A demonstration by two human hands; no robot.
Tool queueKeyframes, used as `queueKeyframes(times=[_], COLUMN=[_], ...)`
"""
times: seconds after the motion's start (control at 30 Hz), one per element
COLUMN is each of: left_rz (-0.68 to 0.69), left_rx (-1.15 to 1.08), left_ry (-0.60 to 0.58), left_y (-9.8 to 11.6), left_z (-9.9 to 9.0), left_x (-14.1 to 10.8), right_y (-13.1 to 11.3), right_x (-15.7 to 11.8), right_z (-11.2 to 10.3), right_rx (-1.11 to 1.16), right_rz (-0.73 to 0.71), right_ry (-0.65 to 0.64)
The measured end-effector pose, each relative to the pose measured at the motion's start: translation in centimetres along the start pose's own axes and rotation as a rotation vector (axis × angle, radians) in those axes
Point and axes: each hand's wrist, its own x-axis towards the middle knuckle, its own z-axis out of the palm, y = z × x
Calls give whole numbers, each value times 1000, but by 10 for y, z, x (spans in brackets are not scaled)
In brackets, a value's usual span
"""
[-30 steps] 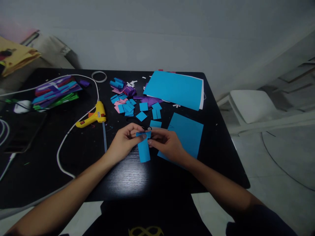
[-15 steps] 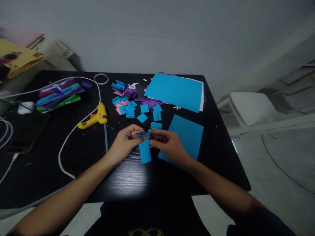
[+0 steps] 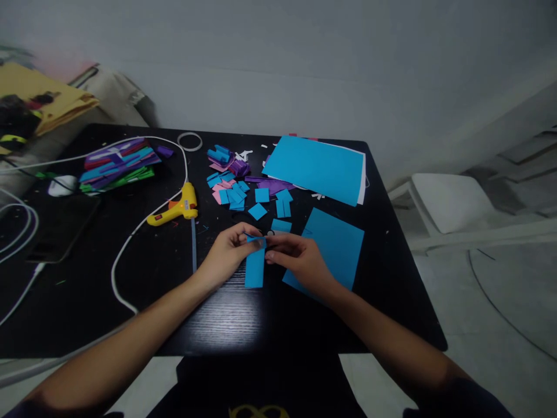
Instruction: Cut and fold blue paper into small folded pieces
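Observation:
A blue paper strip (image 3: 255, 266) hangs down over the front middle of the black table, its top edge folded or bent over. Between thumb and fingers, my left hand (image 3: 232, 248) pinches the strip near its top. My right hand (image 3: 300, 258) is closed at the strip's upper right edge, fingertips touching it; part of that grip is hidden. Just behind the hands lie small blue paper squares (image 3: 257, 211) and a blue piece (image 3: 281, 226). Under and beside my right hand is a larger blue sheet (image 3: 335, 247).
A yellow glue gun (image 3: 176, 206) with a white cord lies to the left. Farther left are a bundle of coloured paper strips (image 3: 119, 165) and a dark phone (image 3: 65, 232). Stacked blue and white sheets (image 3: 317, 167) sit at the back right. A white chair (image 3: 448, 202) stands beyond the table.
The view has shifted slightly, so the table appears farther right. The blue strip now hangs straighter, with both hands still at its top.

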Motion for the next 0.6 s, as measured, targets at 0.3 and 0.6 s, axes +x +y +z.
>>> queueKeyframes(times=[0.3,0.6], left_rz=[53,136], left_rx=[-10,2], left_ry=[51,16], left_y=[1,-6], left_z=[0,3], left_x=[0,0], right_y=[2,9], right_x=[1,4], right_z=[1,6], right_rx=[-34,-62], right_rz=[-30,-64], right_ry=[0,13])
